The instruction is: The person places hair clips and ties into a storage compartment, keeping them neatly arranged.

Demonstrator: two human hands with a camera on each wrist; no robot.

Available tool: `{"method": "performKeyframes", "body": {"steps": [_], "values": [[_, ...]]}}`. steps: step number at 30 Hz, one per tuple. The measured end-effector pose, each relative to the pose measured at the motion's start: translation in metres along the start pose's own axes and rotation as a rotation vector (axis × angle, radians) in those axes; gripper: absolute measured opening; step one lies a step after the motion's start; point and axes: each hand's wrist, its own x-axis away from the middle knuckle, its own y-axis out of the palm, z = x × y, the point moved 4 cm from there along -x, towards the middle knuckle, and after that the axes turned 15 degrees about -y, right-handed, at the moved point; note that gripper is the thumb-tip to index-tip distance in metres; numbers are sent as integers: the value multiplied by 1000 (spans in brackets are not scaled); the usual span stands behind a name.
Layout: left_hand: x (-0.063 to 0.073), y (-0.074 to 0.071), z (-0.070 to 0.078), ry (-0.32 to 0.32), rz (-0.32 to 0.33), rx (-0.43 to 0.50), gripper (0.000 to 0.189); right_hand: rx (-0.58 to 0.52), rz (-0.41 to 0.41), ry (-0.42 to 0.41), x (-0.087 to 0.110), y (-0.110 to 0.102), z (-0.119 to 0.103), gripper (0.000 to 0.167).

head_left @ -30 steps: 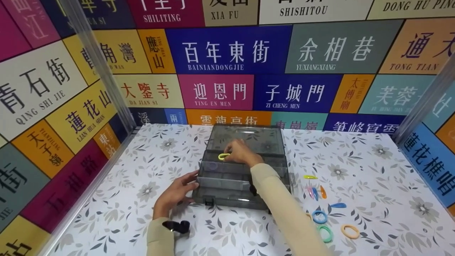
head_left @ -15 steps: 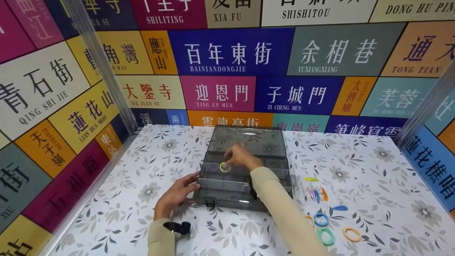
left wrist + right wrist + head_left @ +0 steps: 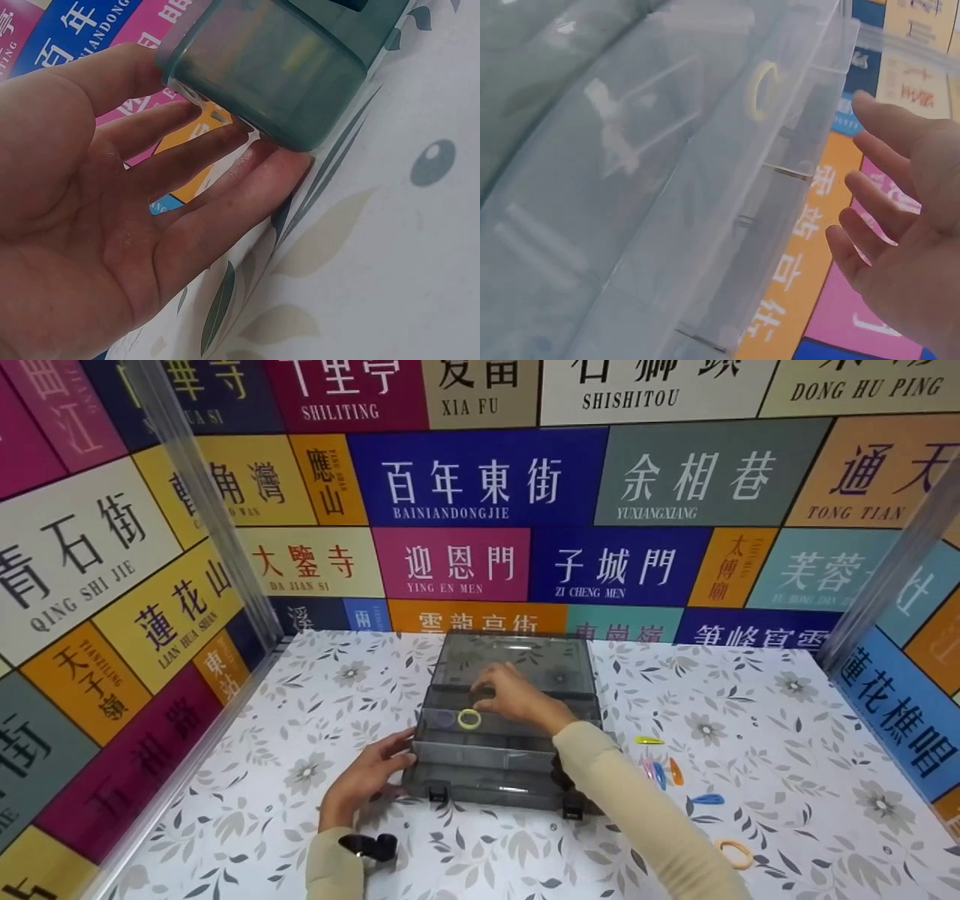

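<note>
A dark see-through storage box (image 3: 487, 791) stands on the table with its lid (image 3: 517, 652) tipped back. Inside, toward the left, lie a yellow hair tie (image 3: 469, 719) and a purple hair tie (image 3: 444, 718). Just above the compartments is my right hand (image 3: 517, 696), its fingers loosely bent and holding nothing; the right wrist view shows the yellow hair tie (image 3: 763, 91) apart from those fingers. With fairly straight fingers, my left hand (image 3: 367, 776) touches the box's left side. In the left wrist view, its thumb and fingertips meet the box corner (image 3: 277, 82).
Right of the box lie several hair clips: a yellow clip (image 3: 649, 740), an orange clip (image 3: 676, 771), a blue clip (image 3: 706, 799) and others. An orange hair tie (image 3: 734, 853) is nearer the front. A printed wall (image 3: 480, 472) stands behind the flower-patterned table (image 3: 315, 697).
The right hand has let go of the yellow hair tie, which now lies in the box. My right sleeve has shifted right and covers the blue and green hair ties. The left hand stays put.
</note>
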Motion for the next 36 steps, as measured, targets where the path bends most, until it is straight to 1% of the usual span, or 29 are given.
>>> {"method": "performKeyframes", "body": {"steps": [4, 7, 12, 15, 18, 21, 24, 28, 33, 36], "values": [[0, 0, 0, -7, 8, -3, 58, 6, 14, -33, 16, -8, -7, 34], [1, 0, 0, -11, 15, 0, 58, 8, 38, -69, 29, -14, -9, 35], [1, 0, 0, -12, 20, -5, 57, 29, 115, -189, 53, -25, -12, 32], [1, 0, 0, -12, 12, -13, 57, 4, 162, -217, 71, -33, -12, 31], [0, 1, -1, -10, 1, -12, 58, -44, 196, -206, 89, -42, -11, 33], [-1, 0, 0, 6, -13, -10, 59, -102, 220, -171, 108, -52, -8, 34], [-1, 1, 1, 21, -18, -12, 59, -127, 242, -131, 128, -63, -3, 36], [-1, 1, 3, 18, -12, -11, 59, -113, 273, -99, 154, -75, 5, 38], [2, 1, 2, 6, 0, -2, 59, -101, 286, -52, 183, -82, 15, 35], [1, 2, 1, 0, -9, 2, 59, -79, 305, -17, 200, -86, 21, 34]]}}
